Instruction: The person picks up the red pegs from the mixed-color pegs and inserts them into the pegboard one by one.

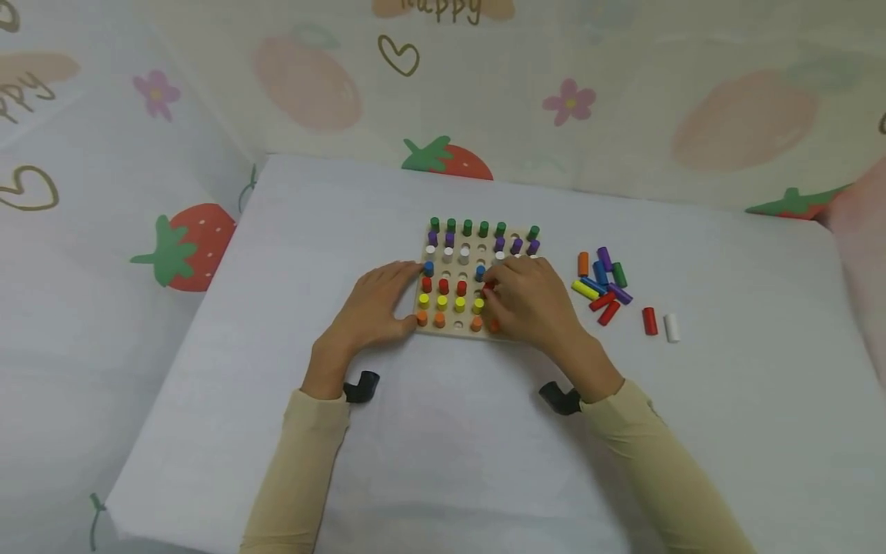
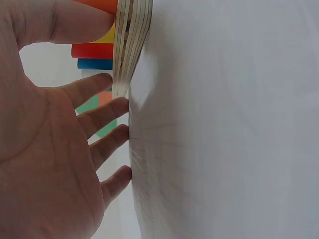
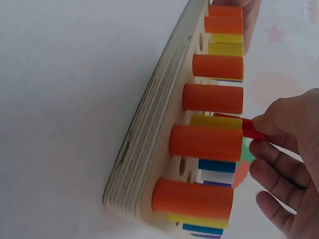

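Note:
A wooden pegboard (image 1: 448,334) stands mid-table, carrying rows of green, purple, white, blue, red, yellow and orange pegs, with some holes bare. My right hand (image 1: 533,300) is over its right half, pinching a red peg (image 3: 253,130) between thumb and index finger, in the red row. In the right wrist view that peg is partly hidden behind a yellow peg (image 3: 217,121). My left hand (image 1: 374,308) lies at the board's left side, fingers spread and fairly straight. The left wrist view has its thumb by the orange corner peg (image 2: 102,5) and fingertips along the board's edge.
Right of the board lies a loose pile of pegs, including an orange peg (image 1: 584,265), a green peg (image 1: 619,275) and a yellow peg (image 1: 585,290). A red peg (image 1: 649,321) and a white peg (image 1: 672,328) lie apart from it. Strawberry-printed cloth (image 1: 450,158) hangs behind the table.

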`<state>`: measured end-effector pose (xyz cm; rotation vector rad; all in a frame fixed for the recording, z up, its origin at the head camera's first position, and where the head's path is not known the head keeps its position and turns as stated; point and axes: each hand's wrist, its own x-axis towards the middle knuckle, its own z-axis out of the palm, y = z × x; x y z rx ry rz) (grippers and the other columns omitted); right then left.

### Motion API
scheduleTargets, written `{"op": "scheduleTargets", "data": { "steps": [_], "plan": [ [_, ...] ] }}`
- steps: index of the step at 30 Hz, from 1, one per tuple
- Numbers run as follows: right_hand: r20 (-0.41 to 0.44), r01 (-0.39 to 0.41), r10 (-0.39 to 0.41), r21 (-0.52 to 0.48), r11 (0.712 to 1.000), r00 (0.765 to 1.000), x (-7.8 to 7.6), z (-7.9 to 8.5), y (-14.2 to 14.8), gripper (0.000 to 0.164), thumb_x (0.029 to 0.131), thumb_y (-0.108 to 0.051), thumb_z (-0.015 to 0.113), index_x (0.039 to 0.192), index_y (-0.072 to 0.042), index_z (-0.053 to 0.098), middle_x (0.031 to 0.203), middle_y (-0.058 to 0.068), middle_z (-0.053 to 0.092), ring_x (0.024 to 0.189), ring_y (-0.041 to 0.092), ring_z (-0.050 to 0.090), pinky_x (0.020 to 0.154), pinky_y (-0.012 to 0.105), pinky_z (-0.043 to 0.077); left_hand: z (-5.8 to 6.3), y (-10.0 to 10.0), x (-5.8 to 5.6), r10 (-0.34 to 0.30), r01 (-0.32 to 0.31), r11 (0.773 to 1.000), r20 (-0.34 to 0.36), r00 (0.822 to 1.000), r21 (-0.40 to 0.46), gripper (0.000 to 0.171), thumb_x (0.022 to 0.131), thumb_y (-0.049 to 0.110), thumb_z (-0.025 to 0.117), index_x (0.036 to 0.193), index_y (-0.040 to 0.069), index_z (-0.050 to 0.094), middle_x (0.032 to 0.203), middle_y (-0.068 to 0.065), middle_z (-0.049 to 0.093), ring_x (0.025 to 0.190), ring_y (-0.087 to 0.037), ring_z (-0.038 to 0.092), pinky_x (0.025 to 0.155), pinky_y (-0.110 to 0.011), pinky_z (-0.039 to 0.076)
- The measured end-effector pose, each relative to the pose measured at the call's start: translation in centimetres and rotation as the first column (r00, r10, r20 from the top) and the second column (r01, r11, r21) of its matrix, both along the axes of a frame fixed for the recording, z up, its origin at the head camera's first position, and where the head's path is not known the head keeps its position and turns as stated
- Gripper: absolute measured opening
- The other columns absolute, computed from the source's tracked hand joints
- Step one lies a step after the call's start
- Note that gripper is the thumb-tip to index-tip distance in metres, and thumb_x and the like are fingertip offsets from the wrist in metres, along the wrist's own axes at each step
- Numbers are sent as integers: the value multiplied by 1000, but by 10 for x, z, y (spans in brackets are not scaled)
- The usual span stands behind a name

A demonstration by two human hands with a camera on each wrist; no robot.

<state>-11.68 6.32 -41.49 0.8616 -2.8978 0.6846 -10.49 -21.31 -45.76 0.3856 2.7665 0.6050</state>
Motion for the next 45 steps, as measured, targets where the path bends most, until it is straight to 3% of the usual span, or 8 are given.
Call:
{"op": "scheduleTargets", "data": {
  "steps": [26,36,45],
  "plan": [
    [20,-12,11,19,1000,1000,-4,-6,-9,19,95,-19,76,111,-9,78,107,9,78,99,28,69,101,47,55,1,1,0,-11,11,1000,-6,1000,-3,84,88,34,60,165,14,36,172,-9,37,163,-32,28,136,-58,20],
    [50,75,-76,24,997,996,5,-10,7,26,98,-24,71,119,-10,76,118,9,79,115,30,72,106,49,55,0,3,4,-12,12,1000,2,1000,5,84,88,34,60,166,14,35,172,-9,37,163,-32,28,136,-58,20],
    [-3,121,-122,-69,990,993,7,-14,31,24,96,-21,75,113,-6,78,110,12,80,104,32,72,99,50,58,4,2,2,-3,3,1000,9,1000,0,84,89,33,61,166,13,34,173,-11,36,163,-34,27,136,-58,19]
  ]
}}
